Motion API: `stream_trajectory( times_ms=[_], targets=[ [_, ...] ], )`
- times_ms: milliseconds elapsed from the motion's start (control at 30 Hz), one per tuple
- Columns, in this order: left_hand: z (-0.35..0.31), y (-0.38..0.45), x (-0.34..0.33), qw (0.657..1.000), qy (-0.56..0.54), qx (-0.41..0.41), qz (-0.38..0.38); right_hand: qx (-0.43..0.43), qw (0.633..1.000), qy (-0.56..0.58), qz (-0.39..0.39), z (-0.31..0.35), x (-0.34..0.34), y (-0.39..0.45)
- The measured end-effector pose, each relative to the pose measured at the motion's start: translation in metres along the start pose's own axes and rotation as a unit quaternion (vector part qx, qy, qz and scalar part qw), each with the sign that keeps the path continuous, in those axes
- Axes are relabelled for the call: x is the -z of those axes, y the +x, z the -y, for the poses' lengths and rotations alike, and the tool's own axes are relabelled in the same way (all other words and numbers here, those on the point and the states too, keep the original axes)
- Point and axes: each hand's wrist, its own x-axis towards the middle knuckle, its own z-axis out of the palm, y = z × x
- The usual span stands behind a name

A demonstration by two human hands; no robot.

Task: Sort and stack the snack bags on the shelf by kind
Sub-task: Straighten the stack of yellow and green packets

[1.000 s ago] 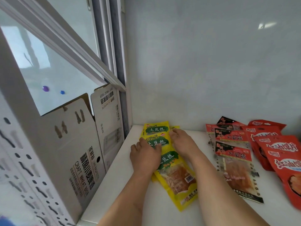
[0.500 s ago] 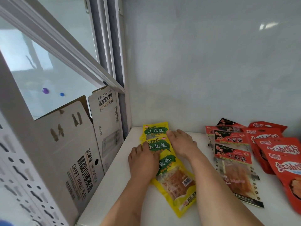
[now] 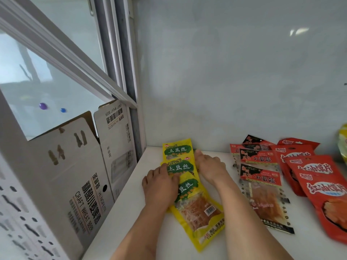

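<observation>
White shelf [image 3: 120, 218] under yellow bags [image 3: 180, 167]

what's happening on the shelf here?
A person is sorting snack bags by kind on a white shelf. Both hands are on the yellow bags, which overlap in a loose row at the shelf's left end: the left hand lies flat over their left edge, the right hand against their right side. The black-and-red bags and the larger red bags already lie grouped further right.
</observation>
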Motion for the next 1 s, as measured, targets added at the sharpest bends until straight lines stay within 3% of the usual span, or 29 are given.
stream_trajectory(
  times_ms=[267, 433, 633, 833, 933, 1000],
  targets=[
    [-0.003, -0.003, 0.002, 0.999, -0.031, -0.019, 0.002, 0.010, 0.998, -0.026, 0.057, 0.008, -0.004, -0.008],
    [-0.005, -0.001, 0.003, 0.998, -0.054, -0.017, 0.006, 0.005, 0.998, 0.045, 0.032, 0.001, -0.002, -0.018],
    [-0.013, 0.011, 0.013, 0.993, -0.104, 0.040, 0.034, 0.013, 1.000, 0.002, 0.014, -0.010, -0.002, -0.040],
    [-0.016, 0.015, 0.005, 0.977, -0.189, 0.031, 0.092, -0.009, 0.997, -0.016, -0.072, -0.004, -0.017, -0.054],
    [-0.012, 0.012, 0.013, 0.966, -0.245, 0.061, 0.052, -0.026, 0.994, 0.016, -0.110, -0.003, -0.018, -0.057],
    [-0.007, 0.003, 0.019, 0.981, -0.181, 0.072, 0.021, -0.033, 0.989, 0.045, -0.133, -0.006, -0.016, -0.059]
  ],
)
